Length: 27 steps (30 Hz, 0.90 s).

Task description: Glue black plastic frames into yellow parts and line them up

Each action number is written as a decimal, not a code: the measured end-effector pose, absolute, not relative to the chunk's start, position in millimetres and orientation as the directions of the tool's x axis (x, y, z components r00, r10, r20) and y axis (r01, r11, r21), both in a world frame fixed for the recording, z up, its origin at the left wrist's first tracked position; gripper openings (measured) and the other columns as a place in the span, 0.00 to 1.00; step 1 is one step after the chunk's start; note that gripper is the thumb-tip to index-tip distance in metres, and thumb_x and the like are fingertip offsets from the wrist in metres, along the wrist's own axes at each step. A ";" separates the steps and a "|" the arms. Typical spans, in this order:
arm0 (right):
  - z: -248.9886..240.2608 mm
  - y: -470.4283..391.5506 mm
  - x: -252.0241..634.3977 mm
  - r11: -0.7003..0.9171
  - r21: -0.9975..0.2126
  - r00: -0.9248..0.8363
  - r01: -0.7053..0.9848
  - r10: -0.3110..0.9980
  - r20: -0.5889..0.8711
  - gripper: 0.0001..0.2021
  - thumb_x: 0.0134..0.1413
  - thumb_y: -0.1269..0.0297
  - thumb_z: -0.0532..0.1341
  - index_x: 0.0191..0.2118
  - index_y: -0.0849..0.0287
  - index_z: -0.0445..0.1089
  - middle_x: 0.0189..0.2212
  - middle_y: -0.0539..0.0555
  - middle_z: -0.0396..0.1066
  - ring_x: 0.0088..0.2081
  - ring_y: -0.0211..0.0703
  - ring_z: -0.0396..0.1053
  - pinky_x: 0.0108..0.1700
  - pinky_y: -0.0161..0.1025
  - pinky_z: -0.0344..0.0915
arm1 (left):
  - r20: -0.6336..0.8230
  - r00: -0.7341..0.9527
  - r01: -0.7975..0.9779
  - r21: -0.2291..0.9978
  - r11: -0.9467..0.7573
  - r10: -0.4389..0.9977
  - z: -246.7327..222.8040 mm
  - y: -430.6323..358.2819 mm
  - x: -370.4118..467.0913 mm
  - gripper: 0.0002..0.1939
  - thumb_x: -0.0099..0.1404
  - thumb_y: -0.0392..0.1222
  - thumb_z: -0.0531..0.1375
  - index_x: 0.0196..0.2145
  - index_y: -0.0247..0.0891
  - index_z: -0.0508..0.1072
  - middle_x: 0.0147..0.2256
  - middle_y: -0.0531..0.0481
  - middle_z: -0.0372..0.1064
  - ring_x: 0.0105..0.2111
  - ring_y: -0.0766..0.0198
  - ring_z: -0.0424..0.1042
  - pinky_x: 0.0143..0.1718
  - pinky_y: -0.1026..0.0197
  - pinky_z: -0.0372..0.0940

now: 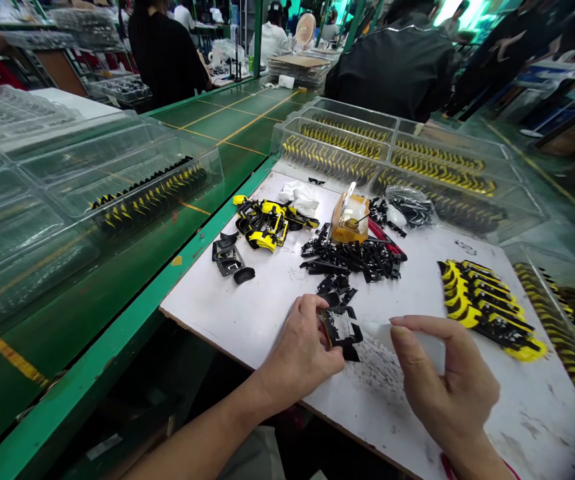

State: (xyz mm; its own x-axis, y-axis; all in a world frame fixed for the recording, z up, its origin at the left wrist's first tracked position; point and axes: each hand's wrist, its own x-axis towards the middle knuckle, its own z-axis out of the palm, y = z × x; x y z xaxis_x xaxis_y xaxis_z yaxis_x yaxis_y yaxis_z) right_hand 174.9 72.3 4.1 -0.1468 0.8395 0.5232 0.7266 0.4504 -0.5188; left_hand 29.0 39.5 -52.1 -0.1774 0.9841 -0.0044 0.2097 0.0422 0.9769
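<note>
My left hand (303, 350) grips a small black frame-like part (342, 328) above the front of the white board (227, 310). To its right, my right hand (442, 373) is closed round a whitish translucent bottle (430, 343), whose narrow tip points at the black part. Behind my hands lies a heap of small black parts (352, 259). Yellow-and-black pieces (267, 223) lie at the back left of the board, near a grey-black part (228, 260). A row of yellow-and-black assemblies (490, 307) rests on the right.
An orange-brown container (350, 219) stands behind the heap beside red-handled pliers (385, 239) and a plastic bag (411, 205). Clear trays of yellow-and-black parts stand behind (392, 143), at left (82, 193) and at right (567, 313). A green conveyor (237, 127) runs along the left. People sit beyond.
</note>
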 end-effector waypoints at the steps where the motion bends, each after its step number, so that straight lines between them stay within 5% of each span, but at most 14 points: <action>1: 4.0 72.6 174.6 0.453 -0.515 -0.150 0.728 0.838 0.525 0.12 0.58 0.54 0.57 0.32 0.57 0.69 0.24 0.51 0.71 0.16 0.34 0.58 0.18 0.36 0.54 | -0.003 -0.176 0.212 0.976 0.041 0.984 -51.9 39.8 28.8 0.28 0.47 0.30 0.60 0.46 0.41 0.58 0.41 0.50 0.60 0.30 0.68 0.66 0.33 0.62 0.67; 13: 4.3 73.8 176.7 0.432 -0.525 -0.132 0.734 0.848 0.513 0.13 0.57 0.52 0.58 0.32 0.56 0.69 0.25 0.51 0.71 0.17 0.35 0.59 0.19 0.36 0.54 | 0.008 -0.182 0.209 0.977 0.031 0.983 -55.6 40.4 29.3 0.29 0.46 0.30 0.61 0.45 0.42 0.58 0.40 0.51 0.59 0.31 0.67 0.66 0.32 0.63 0.67; 20: 6.1 82.8 196.1 0.412 -0.596 -0.040 0.689 0.843 0.537 0.11 0.56 0.53 0.59 0.32 0.55 0.69 0.30 0.53 0.71 0.33 0.45 0.68 0.34 0.41 0.60 | -0.019 -0.164 0.176 0.983 0.048 0.986 -50.3 39.9 27.4 0.28 0.47 0.29 0.61 0.46 0.41 0.59 0.38 0.52 0.60 0.27 0.70 0.64 0.33 0.62 0.66; 27: 9.0 80.8 207.2 0.452 -0.589 -0.130 0.670 0.852 0.507 0.12 0.56 0.53 0.58 0.32 0.56 0.69 0.30 0.52 0.71 0.30 0.43 0.68 0.34 0.39 0.63 | -0.045 -0.156 0.177 0.982 0.073 0.987 -49.1 40.5 26.7 0.28 0.46 0.29 0.61 0.45 0.40 0.58 0.37 0.52 0.60 0.26 0.70 0.64 0.32 0.62 0.66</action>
State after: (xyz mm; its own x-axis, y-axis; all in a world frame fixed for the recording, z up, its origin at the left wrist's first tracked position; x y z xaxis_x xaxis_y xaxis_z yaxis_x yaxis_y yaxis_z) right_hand 207.2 80.8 9.0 -0.1298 0.8523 0.5066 0.6695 0.4522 -0.5892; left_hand 26.7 40.5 -49.1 -0.1560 0.9867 -0.0454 0.1769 0.0731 0.9815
